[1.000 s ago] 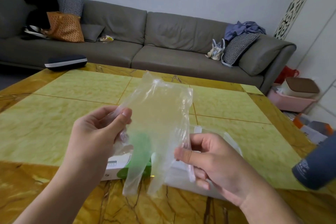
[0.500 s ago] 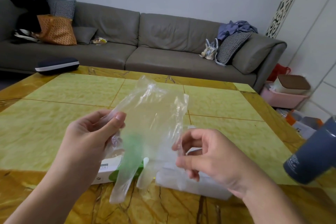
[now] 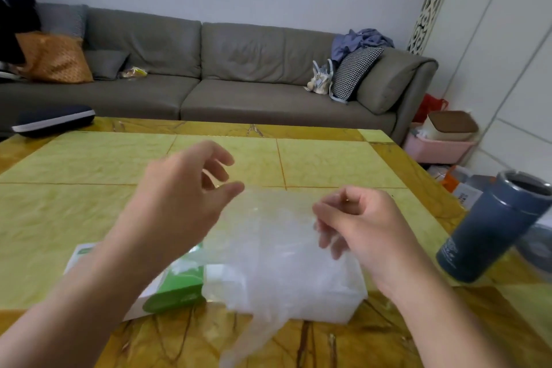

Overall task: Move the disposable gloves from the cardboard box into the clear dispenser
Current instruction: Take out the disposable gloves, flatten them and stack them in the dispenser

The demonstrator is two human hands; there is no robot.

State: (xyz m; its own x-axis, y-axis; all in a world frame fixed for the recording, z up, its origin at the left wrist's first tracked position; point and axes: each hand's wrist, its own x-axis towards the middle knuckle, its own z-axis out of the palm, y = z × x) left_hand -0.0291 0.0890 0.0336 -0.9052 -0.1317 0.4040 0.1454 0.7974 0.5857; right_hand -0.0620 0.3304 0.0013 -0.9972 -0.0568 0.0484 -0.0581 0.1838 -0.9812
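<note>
A clear disposable glove lies spread over the clear dispenser, its fingers trailing off the near edge onto the counter; it looks to be laid flat there so that it can be smoothed or folded down into the dispenser rather than stuffed in crumpled. Whether the dispenser's top is open beneath the film I cannot tell, since glove and plastic are both see-through and blur together. The cardboard box, white with a green end, lies flat just to the left of the dispenser and touching it or nearly so, placed close, I judge, to keep each transfer short; a little film shows at its opening.

The left hand hovers above the glove's far left corner, its grip loose, fingers and thumb spread and holding nothing. The right hand is over the glove's right edge, fingers curled inward; it seems to pinch the film, but the blur leaves this unsure, so I cannot tell its grip for certain.

A dark blue tumbler stands on the counter to the right, near the right forearm, and could be knocked by a wide sweep; nothing else crowds the work. Beyond the counter runs a grey sofa with cushions and clothing; a dark case sits by its left end; a pink bin stands on the floor at right.
</note>
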